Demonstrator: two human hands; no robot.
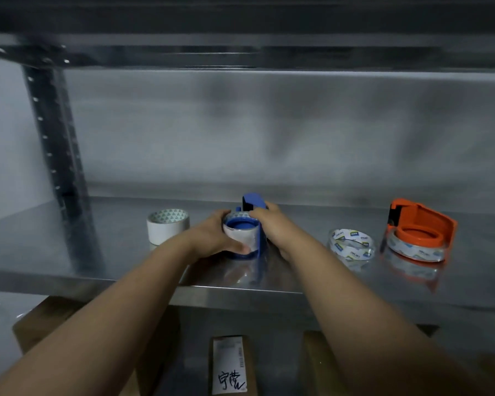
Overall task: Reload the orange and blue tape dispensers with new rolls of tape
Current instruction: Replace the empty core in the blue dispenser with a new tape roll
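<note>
The blue dispenser (253, 224) stands on the metal shelf (69, 252) at the centre of the view, between both hands. The left hand (215, 237) is at its 9 o'clock side; the right hand (269, 227) is at its 3 o'clock side.

A roll of tape (239, 238) sits on the blue hub of this dispenser, hub face up. The roll is pale and its outer wrap is partly translucent. The dispenser's cutter head rises at 12 o'clock, behind the roll.

The left hand is cupped around the roll, thumb against its near wall. The right hand is closed over the dispenser body, fingers curled at the top edge near the cutter head. Both forearms extend straight forward from the lower corners of the view.

The orange dispenser (420, 228) lies well apart at 3 o'clock, loaded with a clear printed roll. A loose printed roll (350, 244) lies between the 2 dispensers. A white roll (167, 224) stands at 9 o'clock, near the left hand.
</note>
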